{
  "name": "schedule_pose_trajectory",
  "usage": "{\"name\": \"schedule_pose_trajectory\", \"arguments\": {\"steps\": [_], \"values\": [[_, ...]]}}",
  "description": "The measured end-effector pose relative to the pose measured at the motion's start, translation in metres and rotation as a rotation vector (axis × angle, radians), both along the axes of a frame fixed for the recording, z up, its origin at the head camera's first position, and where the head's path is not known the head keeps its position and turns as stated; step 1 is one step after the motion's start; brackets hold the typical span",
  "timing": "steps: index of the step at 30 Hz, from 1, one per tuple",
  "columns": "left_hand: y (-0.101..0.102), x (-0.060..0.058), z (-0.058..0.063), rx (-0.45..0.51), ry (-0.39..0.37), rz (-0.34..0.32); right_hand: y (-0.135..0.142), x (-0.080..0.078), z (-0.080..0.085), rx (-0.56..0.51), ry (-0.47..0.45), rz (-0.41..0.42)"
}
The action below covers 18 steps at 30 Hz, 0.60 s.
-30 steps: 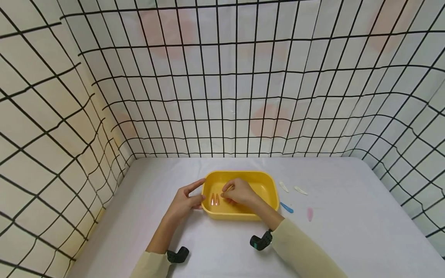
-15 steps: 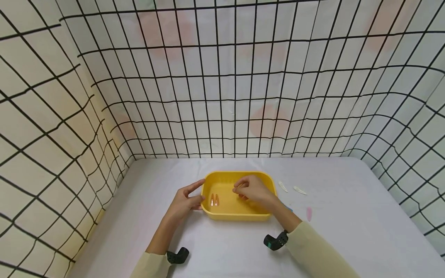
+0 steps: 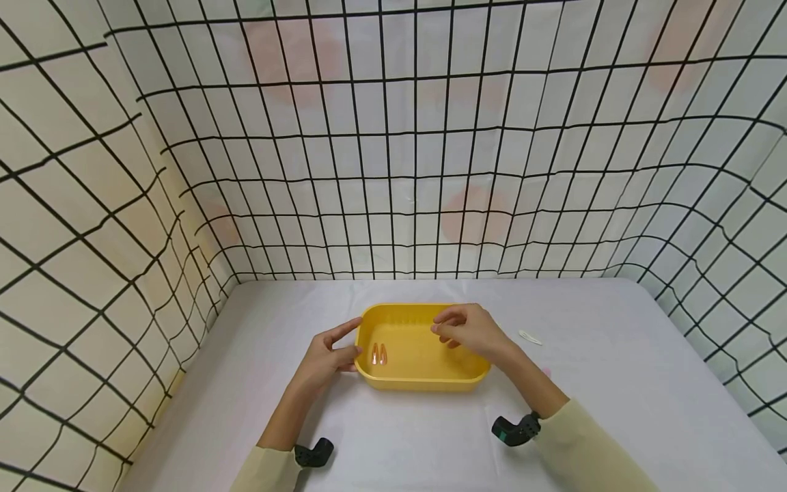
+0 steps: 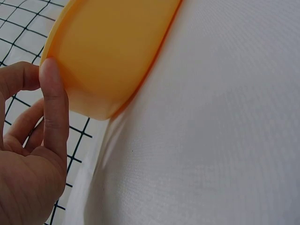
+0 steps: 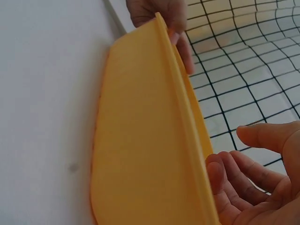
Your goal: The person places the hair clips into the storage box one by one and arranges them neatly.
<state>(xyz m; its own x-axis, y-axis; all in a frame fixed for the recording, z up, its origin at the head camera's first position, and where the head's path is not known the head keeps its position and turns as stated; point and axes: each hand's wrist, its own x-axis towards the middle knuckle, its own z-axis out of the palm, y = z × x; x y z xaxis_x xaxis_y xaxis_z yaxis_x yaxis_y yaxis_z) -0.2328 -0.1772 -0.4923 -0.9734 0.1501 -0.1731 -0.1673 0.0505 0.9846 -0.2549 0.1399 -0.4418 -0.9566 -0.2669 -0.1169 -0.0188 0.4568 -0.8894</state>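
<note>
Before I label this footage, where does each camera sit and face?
Head: worn on the head, facing forward and down at the yellow tray; left hand, right hand and sleeves show.
Left wrist: on that wrist, facing the tray's end; only the left hand shows.
Right wrist: on that wrist, facing the tray's long side; right hand near, left hand beyond.
Shared: head and right wrist views show the tray and both hands.

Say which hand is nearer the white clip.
Right: the right hand is left of the white clip, over the tray; the left hand holds its left end.
</note>
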Motion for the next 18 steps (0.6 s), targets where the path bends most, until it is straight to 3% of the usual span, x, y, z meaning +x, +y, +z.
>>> {"name": "schedule_pose_trajectory", "arguments": {"steps": [9,18], "values": [[0.0,-0.002,-0.002,-0.004,0.01,0.004,0.041,-0.001,0.01,-0.013,0.009,-0.064],[-0.001,-0.003,-0.003,-0.011,-0.003,0.019,0.076,0.008,0.007,0.035,0.013,-0.095]]}}
